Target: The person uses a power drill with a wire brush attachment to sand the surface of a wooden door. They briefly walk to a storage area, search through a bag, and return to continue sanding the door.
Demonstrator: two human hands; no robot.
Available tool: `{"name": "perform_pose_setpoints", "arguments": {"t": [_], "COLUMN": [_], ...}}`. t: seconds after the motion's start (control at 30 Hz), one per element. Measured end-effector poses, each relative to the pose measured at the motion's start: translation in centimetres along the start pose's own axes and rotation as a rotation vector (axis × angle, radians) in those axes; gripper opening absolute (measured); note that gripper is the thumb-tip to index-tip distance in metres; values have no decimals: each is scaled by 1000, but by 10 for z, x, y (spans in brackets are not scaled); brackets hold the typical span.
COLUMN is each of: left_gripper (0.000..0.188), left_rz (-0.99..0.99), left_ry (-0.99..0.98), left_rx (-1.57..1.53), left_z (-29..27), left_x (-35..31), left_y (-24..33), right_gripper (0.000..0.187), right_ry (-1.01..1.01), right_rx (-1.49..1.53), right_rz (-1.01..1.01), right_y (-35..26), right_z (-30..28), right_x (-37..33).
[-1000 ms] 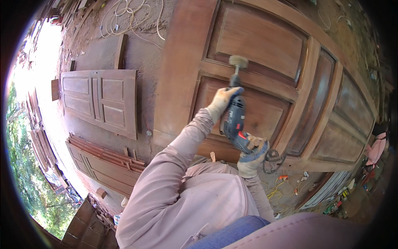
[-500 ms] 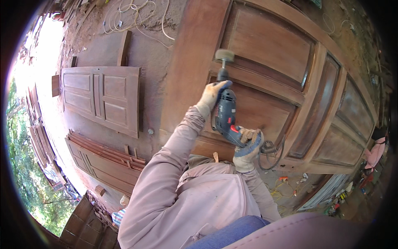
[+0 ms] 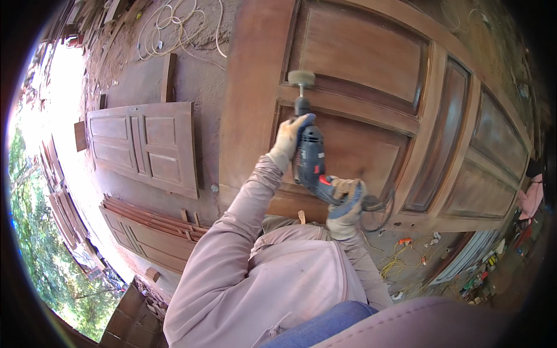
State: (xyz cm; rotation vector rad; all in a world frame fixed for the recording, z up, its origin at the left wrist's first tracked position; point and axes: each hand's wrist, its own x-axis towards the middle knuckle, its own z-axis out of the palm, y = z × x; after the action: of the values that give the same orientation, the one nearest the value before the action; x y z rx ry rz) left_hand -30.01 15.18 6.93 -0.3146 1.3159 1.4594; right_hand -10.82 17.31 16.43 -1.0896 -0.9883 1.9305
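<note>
Both gloved hands hold a dark blue power drill [image 3: 312, 159] above a large brown panelled wooden door [image 3: 354, 49]. My left hand [image 3: 288, 136] is wrapped round the drill's front, just behind the chuck. At the rear, my right hand [image 3: 346, 203] grips the handle by a red part. A round pale buffing wheel [image 3: 301, 78] on a metal shaft is fitted in the chuck. It sits at the upper left panel's corner and looks blurred; whether it touches the wood I cannot tell. The drill's dark cord [image 3: 380, 209] loops beside my right hand.
Left of me, a smaller panelled door [image 3: 142, 145] lies on the ground, with another door [image 3: 136, 240] and stacked wooden strips [image 3: 151, 217] nearer. A pale hose [image 3: 174, 23] coils at the far left. Yellow cord [image 3: 394, 267] tangles at the near right, beside clutter [image 3: 481, 278].
The drill and both hands have shifted slightly left relative to my body, the tip most. The whole view has also turned a little, so the doors sit differently in it.
</note>
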Motion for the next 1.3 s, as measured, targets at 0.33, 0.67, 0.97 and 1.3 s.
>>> {"name": "perform_pose_setpoints", "arguments": {"t": [0.33,0.67,0.97,1.3], "left_gripper": [32,31,55,25], "left_rz": [-170,27,-31,-17], "left_ry": [-170,36,-226,37], "left_rx": [-35,61,667,6], "left_z": [68,30,181,59], "left_x": [-14,9,34,22], "left_y": [-23,-20,-82,-11], "right_gripper": [16,29,23,29], "right_ry": [129,71,373,138], "right_rx": [-438,172,-426,189], "right_rz": [-240,16,-218,-17], "right_y": [-19,13,-36,-19], "right_z": [-37,-44,-144,-38], "right_x": [-26,15,-6,45]}}
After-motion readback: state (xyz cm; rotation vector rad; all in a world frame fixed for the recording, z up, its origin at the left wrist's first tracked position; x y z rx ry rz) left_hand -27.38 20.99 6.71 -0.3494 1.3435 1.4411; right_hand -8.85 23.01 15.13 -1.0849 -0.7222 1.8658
